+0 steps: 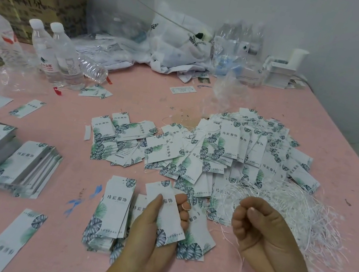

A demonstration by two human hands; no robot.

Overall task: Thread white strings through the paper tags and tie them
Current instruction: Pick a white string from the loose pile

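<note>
White string (240, 249) is dangling from our right hand (260, 231), fingers curled pinching it; left hand (158, 223) is gripping a tag (169, 215) near-centre. We're thinking: steady the hole, feed slowly.

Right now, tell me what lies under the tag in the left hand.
Under the held tag lie more tags flat on the pink table, their leaf prints showing. The left hand and the tag cover the rest, so their number is unclear.
</note>
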